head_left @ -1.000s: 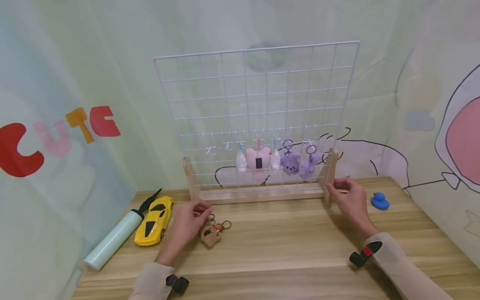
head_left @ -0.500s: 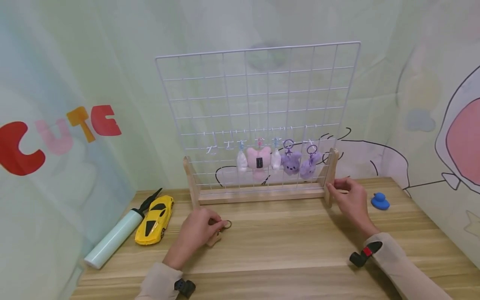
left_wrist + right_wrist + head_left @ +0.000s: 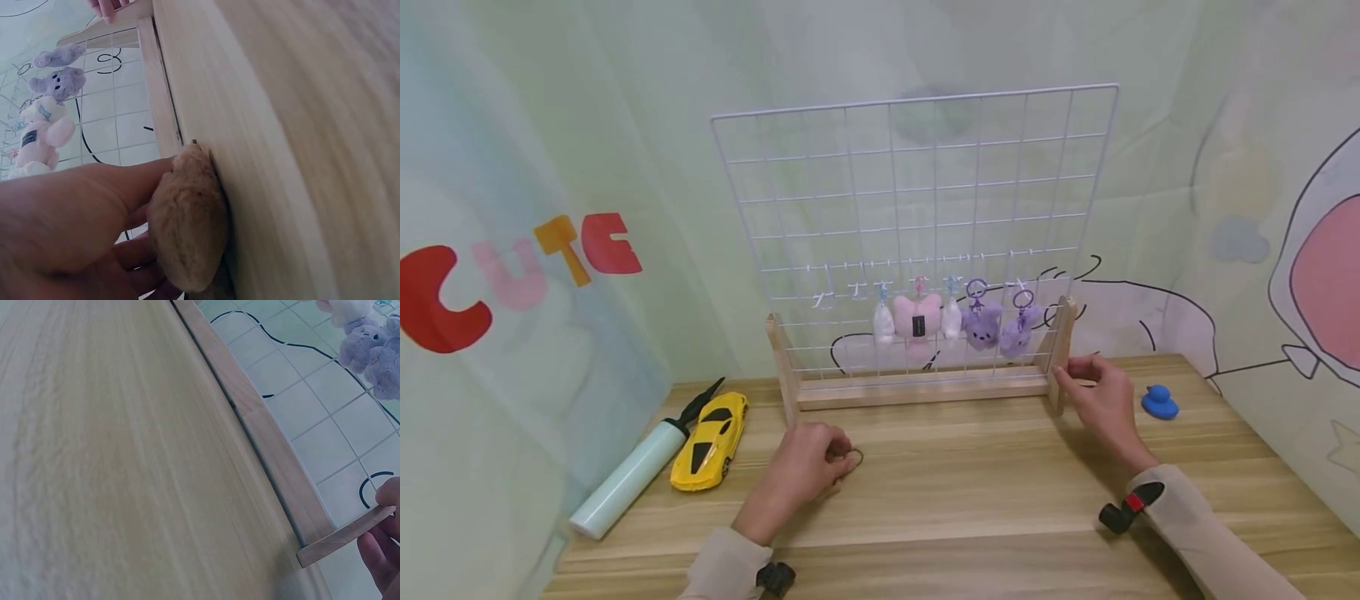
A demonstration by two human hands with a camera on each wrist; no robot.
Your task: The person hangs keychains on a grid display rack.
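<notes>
My left hand [image 3: 805, 462] is low over the table at the left front of the display rack. It grips a brown plush keychain [image 3: 189, 228], its thumb on one side and fingers curled on the other. In the head view the hand covers most of the plush, and only the metal key ring [image 3: 857, 457] pokes out. At the rack's right end my right hand [image 3: 1097, 398] pinches the upright wooden foot [image 3: 340, 539] between thumb and fingers. The white wire grid [image 3: 913, 192] stands in the wooden base [image 3: 925, 388].
Pink, white and purple plush keychains [image 3: 981, 327] hang from the grid's hooks. Bare white hooks [image 3: 822, 300] are left of them. A yellow toy car [image 3: 710, 442] and a pale hand pump [image 3: 628, 479] lie at left; a blue rubber duck [image 3: 1160, 402] sits at right.
My left hand has moved right and slightly toward me, closing over the brown plush keychain, which was in plain sight a second ago. The right hand keeps its place on the rack.
</notes>
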